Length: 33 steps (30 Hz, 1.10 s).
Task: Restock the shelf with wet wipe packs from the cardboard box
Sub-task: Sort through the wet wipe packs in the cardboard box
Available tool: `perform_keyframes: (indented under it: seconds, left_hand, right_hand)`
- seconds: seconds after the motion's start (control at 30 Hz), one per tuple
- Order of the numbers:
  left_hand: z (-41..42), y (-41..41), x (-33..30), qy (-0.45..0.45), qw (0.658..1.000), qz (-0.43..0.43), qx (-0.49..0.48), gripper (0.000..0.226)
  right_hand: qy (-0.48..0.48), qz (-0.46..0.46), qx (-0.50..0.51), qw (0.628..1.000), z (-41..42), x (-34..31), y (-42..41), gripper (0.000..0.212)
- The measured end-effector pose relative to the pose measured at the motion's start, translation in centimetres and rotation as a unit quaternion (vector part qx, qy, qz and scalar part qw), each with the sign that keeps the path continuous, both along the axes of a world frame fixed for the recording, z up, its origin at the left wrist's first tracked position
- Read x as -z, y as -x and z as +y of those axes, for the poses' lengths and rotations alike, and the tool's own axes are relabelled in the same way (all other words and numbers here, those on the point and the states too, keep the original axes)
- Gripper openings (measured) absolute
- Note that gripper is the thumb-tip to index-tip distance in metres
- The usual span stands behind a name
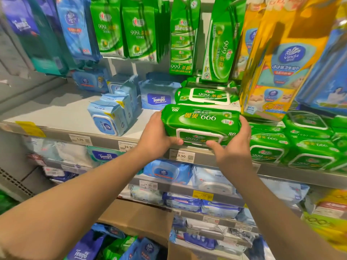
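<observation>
Up at the shelf edge (pixel 105 142), both hands grip one green wet wipe pack (pixel 201 122): left hand (pixel 156 136) curled round its left end, right hand (pixel 233 145) round its right end.

A single wide-angle view comes from a camera worn on the person's head, looking forward and slightly down, straight at the shelf (pixel 62 111) from close range. Both forearms reach up from the bottom corners of the frame, so the shelf's front edge lies within arm's length. Upper hanging rows bend outward at the frame's edges from lens distortion. Below the front edge, lower shelves and the cardboard box (pixel 139 218) show, seen from above.
</observation>
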<state>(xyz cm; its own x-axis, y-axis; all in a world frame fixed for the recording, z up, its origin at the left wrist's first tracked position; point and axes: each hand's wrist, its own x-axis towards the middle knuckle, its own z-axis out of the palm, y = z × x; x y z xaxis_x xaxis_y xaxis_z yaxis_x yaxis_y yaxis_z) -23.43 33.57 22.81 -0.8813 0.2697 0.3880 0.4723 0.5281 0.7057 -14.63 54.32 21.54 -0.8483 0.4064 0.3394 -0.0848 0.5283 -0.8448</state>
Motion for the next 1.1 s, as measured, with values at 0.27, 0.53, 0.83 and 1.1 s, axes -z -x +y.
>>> perform_keyframes:
  seconds: [0.27, 0.53, 0.83, 1.1]
  left_hand:
    - [-0.2, 0.0, 1.0, 0.044, 0.995, -0.084, -0.036, 0.096]
    - [-0.3, -0.2, 1.2, 0.042, 0.993, -0.097, -0.061, 0.072]
    - [1.0, -0.9, 1.5, 0.049, 0.988, -0.132, -0.065, 0.075]
    - [-2.4, -4.2, 1.3, 0.076, 0.989, -0.121, -0.03, 0.086]
  right_hand:
    - [-0.197, 0.112, 0.02, 0.974, -0.7, 1.1, -0.4, 0.074]
    - [-0.382, 0.04, 0.082, 0.92, -0.4, 1.4, -0.1, 0.058]
    - [-0.42, -0.04, 0.06, 0.905, 0.9, 0.6, -0.1, 0.069]
    - [-0.445, -0.078, 0.047, 0.891, 1.0, -0.3, -0.9, 0.083]
